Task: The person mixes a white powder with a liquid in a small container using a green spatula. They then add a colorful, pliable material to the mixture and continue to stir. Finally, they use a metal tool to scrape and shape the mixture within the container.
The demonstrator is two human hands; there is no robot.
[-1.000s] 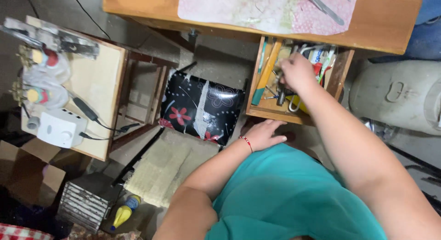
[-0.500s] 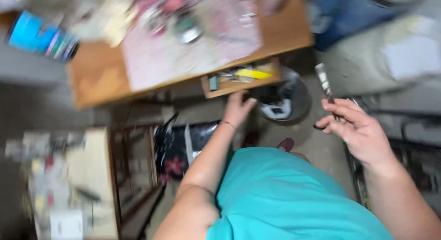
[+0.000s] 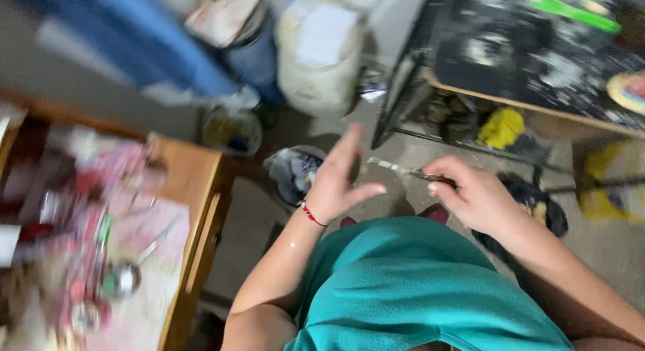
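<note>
Now your right hand (image 3: 480, 200) pinches a thin metal blade tool (image 3: 406, 169) over the floor; your left hand (image 3: 339, 183) hovers spread beside it, away from the desk (image 3: 201, 183) edge.

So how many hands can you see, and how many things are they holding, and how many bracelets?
Hands: 2, the left hand, open and holding nothing, and the right hand
Things held: 1, a thin paint-flecked tool in the right hand's grip
Bracelets: 1, a red bracelet on the left wrist
Total: 4
</note>
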